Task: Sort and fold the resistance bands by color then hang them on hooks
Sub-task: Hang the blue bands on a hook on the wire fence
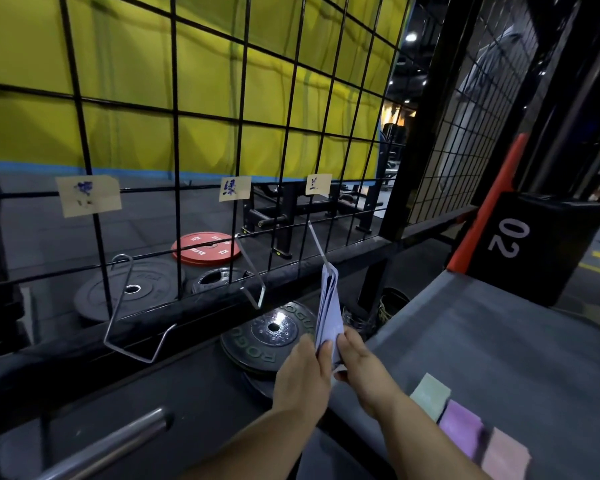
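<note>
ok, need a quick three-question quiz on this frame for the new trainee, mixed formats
1. True or false: the pale blue resistance bands hang from the rightmost bent wire hook.
2. Multiple choice: of the left hand and the right hand, which grips the lower end of those bands? A) left only B) right only C) both
3. Fill in the number: ___ wire hooks on the black wire grid carry nothing.

Key: 1 true; 2 C; 3 two.
</note>
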